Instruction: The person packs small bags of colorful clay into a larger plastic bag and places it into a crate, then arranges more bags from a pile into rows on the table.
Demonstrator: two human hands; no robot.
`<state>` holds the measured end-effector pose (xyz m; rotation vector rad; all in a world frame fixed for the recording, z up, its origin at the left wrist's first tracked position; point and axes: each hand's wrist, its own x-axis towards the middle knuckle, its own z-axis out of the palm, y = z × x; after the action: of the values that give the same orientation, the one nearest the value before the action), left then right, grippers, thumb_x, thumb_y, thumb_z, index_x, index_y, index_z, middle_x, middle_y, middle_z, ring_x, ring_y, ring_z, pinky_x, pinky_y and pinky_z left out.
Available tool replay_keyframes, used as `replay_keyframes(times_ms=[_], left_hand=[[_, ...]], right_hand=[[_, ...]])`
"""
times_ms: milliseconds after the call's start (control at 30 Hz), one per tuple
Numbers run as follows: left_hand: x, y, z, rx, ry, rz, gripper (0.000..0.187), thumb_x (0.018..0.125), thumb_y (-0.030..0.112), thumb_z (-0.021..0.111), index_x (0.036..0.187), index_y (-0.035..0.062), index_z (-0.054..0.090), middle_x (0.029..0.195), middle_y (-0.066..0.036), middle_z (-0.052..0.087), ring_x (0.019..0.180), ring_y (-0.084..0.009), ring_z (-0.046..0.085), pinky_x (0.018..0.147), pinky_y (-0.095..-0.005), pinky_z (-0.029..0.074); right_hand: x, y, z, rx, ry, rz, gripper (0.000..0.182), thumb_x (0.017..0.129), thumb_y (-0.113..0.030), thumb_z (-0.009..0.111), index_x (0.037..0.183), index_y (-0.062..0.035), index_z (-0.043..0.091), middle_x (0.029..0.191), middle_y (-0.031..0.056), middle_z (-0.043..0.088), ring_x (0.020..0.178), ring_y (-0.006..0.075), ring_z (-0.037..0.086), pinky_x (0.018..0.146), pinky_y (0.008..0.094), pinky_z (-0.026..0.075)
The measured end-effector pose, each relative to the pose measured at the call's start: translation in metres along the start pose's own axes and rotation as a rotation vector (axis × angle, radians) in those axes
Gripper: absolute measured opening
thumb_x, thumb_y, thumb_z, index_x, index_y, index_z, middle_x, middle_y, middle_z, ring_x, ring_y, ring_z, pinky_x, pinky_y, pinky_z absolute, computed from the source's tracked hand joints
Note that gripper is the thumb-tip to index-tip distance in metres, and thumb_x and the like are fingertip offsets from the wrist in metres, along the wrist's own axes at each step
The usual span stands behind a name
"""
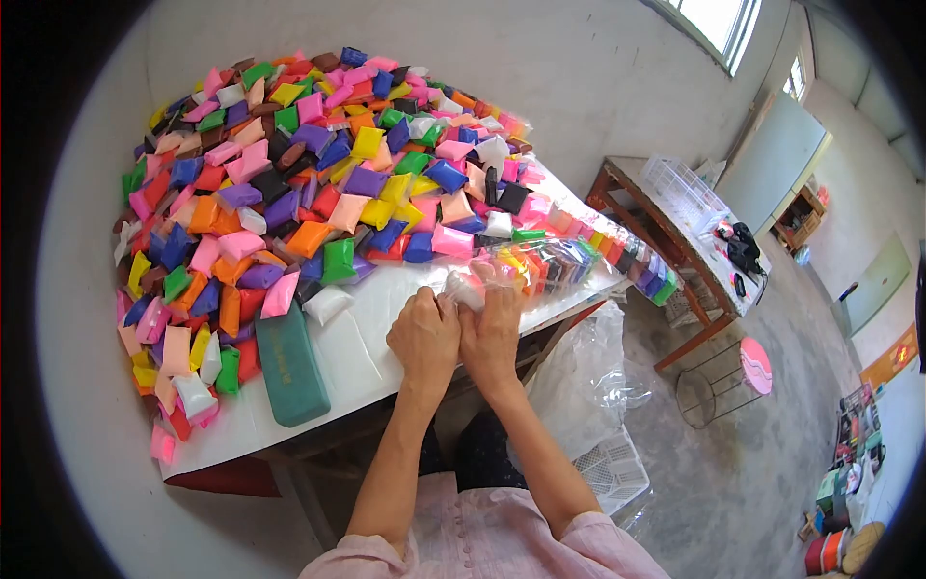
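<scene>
Both my hands, left hand and right hand, pinch the clear bag at the worktop edge; it looks partly filled, though the huge packet pile remains unbagged.

A heap of packets is lying on the counter, filling its far and left parts. Near the front edge, left of the hands, a case is lying just in front of the heap. The left hand and right hand are resting side by side, touching, at the counter's front right, both closing on the near end of a bag, which is stretching away to the right along the edge. Right of the counter, well apart, a bench is standing with a basket on it
</scene>
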<state>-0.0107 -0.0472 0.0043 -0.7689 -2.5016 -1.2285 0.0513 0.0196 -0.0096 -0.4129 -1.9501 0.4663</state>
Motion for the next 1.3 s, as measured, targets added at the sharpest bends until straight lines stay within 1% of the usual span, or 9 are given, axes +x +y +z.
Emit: replay_keyframes(times_ms=[200,300,400,500,600,800,1000,1200,1300], left_hand=[[-0.006,-0.001,-0.006,-0.004,-0.035,0.056,0.023,0.089,0.022,0.06,0.08,0.001,0.063,0.075,-0.019,0.068,0.072,-0.0404,0.066,0.064,-0.0505,0.049],[-0.007,-0.005,-0.006,-0.057,-0.027,0.071,0.022,0.088,0.021,0.061,0.081,0.0005,0.064,0.074,-0.019,0.068,0.071,-0.0404,0.066,0.063,-0.05,0.049],[-0.007,-0.006,-0.009,-0.101,-0.04,0.014,0.021,0.088,0.021,0.062,0.087,0.0011,0.064,0.073,-0.019,0.066,0.07,-0.0398,0.065,0.065,-0.0486,0.049],[-0.006,0.0,-0.011,-0.069,-0.016,-0.03,0.019,0.089,0.02,0.061,0.093,0.0013,0.06,0.094,-0.02,0.065,0.082,-0.0405,0.066,0.069,-0.0505,0.051],[-0.006,0.001,-0.009,-0.159,0.162,0.115,0.017,0.09,0.017,0.061,0.095,0.0019,0.058,0.101,-0.018,0.06,0.087,-0.0384,0.065,0.068,-0.0481,0.051],[0.002,-0.002,-0.018,-0.152,0.218,0.368,0.005,0.09,0.006,0.061,0.092,0.0014,0.06,0.092,-0.015,0.056,0.08,-0.0337,0.06,0.067,-0.0425,0.047],[-0.007,-0.008,-0.015,-0.36,0.087,0.348,0.006,0.089,0.003,0.064,0.091,-0.0003,0.06,0.089,-0.013,0.056,0.074,-0.0278,0.059,0.063,-0.0378,0.047],[-0.005,-0.024,-0.009,-0.533,0.064,0.225,0.01,0.093,0.008,0.064,0.094,-0.0014,0.061,0.102,-0.013,0.06,0.084,-0.0229,0.061,0.067,-0.0321,0.049],[-0.006,-0.02,-0.014,-0.537,0.011,0.151,0.011,0.091,0.007,0.062,0.095,-0.0028,0.059,0.109,-0.023,0.059,0.099,-0.0367,0.061,0.07,-0.0371,0.051]], right_hand=[[0.004,0.0,-0.008,-0.07,-0.142,0.029,0.062,0.081,-0.005,0.067,0.139,-0.0057,0.046,0.139,0.0168,0.052,0.132,0.0381,0.043,0.109,0.0454,0.033],[0.01,0.002,-0.013,0.032,-0.12,-0.049,0.067,0.08,-0.006,0.07,0.142,-0.0049,0.044,0.139,0.0201,0.05,0.133,0.0391,0.043,0.109,0.0462,0.034],[0.009,-0.008,-0.022,0.159,-0.034,0.03,0.07,0.078,-0.004,0.071,0.142,-0.004,0.044,0.139,0.0236,0.049,0.132,0.0422,0.043,0.108,0.0471,0.036],[0.003,0.0,-0.019,0.16,-0.039,0.066,0.071,0.076,-0.002,0.072,0.141,-0.0033,0.044,0.137,0.0258,0.049,0.128,0.0447,0.046,0.106,0.0478,0.039],[0.006,0.0,-0.016,0.052,0.018,-0.048,0.062,0.077,-0.003,0.073,0.134,-0.0009,0.05,0.131,0.0231,0.055,0.118,0.0378,0.057,0.094,0.0422,0.05],[0.0,0.004,-0.008,-0.267,0.002,-0.181,0.047,0.076,-0.009,0.072,0.122,-0.0096,0.061,0.126,0.0228,0.054,0.109,0.0392,0.059,0.088,0.0449,0.052],[0.003,0.003,0.004,-0.322,0.099,-0.193,0.045,0.075,-0.011,0.073,0.12,-0.0143,0.066,0.122,0.0229,0.059,0.107,0.038,0.063,0.077,0.0426,0.056],[-0.005,0.001,-0.013,-0.174,-0.186,-0.187,0.052,0.078,-0.008,0.073,0.128,-0.0061,0.059,0.132,0.0316,0.049,0.11,0.0472,0.057,0.088,0.0488,0.052],[-0.011,-0.008,-0.029,-0.029,-0.197,0.0,0.059,0.08,-0.007,0.07,0.136,-0.0053,0.051,0.136,0.036,0.044,0.118,0.0526,0.052,0.089,0.0507,0.052]])
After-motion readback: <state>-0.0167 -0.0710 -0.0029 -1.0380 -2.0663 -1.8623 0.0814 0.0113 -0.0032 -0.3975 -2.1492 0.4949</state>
